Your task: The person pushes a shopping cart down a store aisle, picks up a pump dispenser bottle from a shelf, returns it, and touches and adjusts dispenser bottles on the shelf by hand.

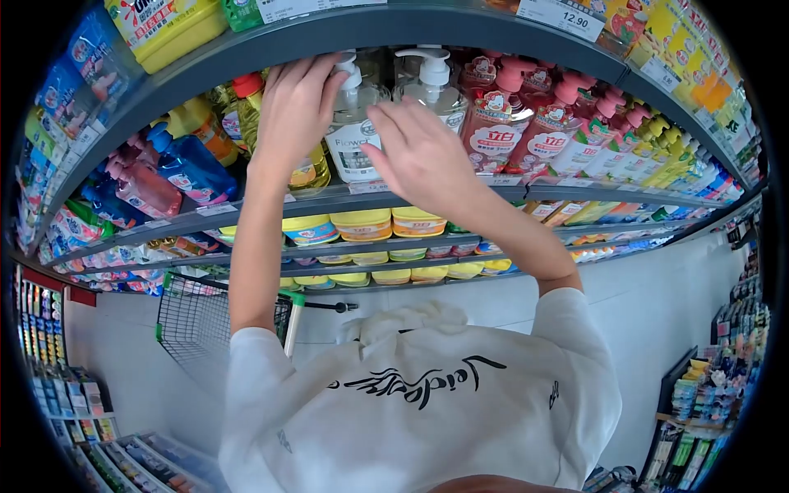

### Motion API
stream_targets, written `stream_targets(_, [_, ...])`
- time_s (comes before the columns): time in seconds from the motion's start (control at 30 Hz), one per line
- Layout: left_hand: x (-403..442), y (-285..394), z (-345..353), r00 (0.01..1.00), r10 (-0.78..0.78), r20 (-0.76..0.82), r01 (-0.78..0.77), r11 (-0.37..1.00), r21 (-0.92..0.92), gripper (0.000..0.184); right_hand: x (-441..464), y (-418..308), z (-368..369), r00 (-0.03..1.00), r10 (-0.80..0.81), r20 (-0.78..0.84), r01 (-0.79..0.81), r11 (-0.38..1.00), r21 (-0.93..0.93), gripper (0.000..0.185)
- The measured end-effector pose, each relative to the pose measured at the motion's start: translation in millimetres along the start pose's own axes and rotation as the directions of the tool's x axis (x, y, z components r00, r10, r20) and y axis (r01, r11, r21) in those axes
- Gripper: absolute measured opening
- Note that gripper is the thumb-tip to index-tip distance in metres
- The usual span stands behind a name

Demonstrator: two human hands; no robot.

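A clear pump bottle [351,115] with a white pump and a pale label stands upright at the front of the shelf. My left hand [297,103] is raised at its left side, with the fingers stretched upward and their tips close to the pump head; whether they touch it cannot be made out. Just to the right stands a second clear pump bottle [444,97], also white-topped. Before it my right hand [423,148] reaches in with straight fingers, tips near the first bottle's right edge. This hand covers much of the second bottle. Neither hand is closed around anything.
Pink-pump bottles [495,119] line the shelf to the right; yellow bottles [312,171] and a blue bottle [193,168] stand left. The dark upper shelf edge [394,23] overhangs. Tubs [362,224] fill the shelf below. A shopping cart [197,316] stands on the floor at left.
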State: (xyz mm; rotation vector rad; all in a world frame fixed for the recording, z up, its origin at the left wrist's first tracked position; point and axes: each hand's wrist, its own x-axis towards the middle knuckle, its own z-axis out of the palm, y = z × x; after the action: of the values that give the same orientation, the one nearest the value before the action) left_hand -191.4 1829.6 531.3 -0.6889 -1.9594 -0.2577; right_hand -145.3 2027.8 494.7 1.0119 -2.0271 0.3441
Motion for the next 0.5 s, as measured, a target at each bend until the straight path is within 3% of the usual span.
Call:
stream_targets(0.2, [7, -17, -6, 0.963, -0.003, 0.268, 0.019, 0.998, -0.056, 0.027, 20, -8, 37, 0.98, 0.108, -0.168, -0.109, 0.994, 0.003, 0.057])
stream_targets(0.4, [11, -24, -3, 0.94, 0.005, 0.34, 0.014, 0.998, -0.054, 0.033, 26, -14, 52, 0.975, 0.177, -0.131, -0.176, 0.984, 0.016, 0.061])
stream_targets(0.5, [14, -27, -3, 0.904, -0.022, 0.427, 0.081, 0.99, -0.119, 0.035, 24, -15, 51, 0.987, 0.113, -0.114, -0.12, 0.991, -0.057, 0.063])
